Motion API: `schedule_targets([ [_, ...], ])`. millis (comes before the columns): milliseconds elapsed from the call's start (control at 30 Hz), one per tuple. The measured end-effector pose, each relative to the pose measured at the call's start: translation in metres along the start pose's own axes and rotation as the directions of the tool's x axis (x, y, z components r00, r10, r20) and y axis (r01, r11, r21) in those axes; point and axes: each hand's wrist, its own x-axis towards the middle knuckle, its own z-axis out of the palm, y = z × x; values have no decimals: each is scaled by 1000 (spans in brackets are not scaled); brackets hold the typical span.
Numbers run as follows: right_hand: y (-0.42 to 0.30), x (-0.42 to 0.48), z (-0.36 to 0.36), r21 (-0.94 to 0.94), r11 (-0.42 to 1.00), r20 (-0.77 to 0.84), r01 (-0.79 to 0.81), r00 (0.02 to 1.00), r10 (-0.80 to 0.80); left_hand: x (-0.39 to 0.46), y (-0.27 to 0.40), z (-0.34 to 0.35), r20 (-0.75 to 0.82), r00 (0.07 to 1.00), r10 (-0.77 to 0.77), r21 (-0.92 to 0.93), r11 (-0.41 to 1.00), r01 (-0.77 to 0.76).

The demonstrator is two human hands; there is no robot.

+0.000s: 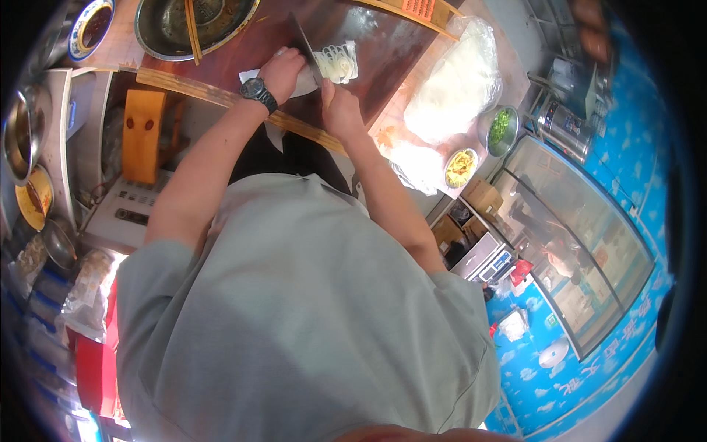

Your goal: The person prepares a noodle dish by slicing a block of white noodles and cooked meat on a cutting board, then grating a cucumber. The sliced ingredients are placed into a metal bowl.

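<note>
My right hand (343, 110) grips a kitchen cleaver (305, 47), whose blade stands on edge and points away from me. Just left of the blade, my left hand (283, 72) holds down a flat white sheet of food (307, 84), perhaps noodle dough, with the fingers curled near the steel. A dark watch sits on that wrist. White cut strips (337, 63) lie in loose loops against the blade's right side. All of this rests on a reddish-brown cutting board (381, 61). The blade's lower edge is partly hidden.
A metal basin (232, 30) with chopsticks (191, 30) across it stands at upper left, beside a patterned bowl of dark sauce (95, 27). To the right are a plastic-wrapped white mass (455, 77), a bowl of chopped greens (500, 130) and a bowl of yellow strips (460, 168).
</note>
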Motion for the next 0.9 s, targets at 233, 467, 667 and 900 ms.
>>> schedule_targets([
  [233, 1, -31, 19, 86, 996, -76, -7, 997, 13, -7, -5, -2, -54, 998, -20, -45, 999, 17],
  [467, 3, -50, 11, 29, 999, -58, 17, 998, -16, -13, -9, -5, -148, 988, 35, -62, 997, -45],
  [667, -10, -23, 11, -36, 986, -53, 162, 985, -164, -23, -6, -9, -56, 998, -32, -40, 999, 30],
  [900, 1, -20, 41, 37, 994, -74, 108, 992, -105, -19, -19, -12, -91, 996, -7, -37, 999, 3],
])
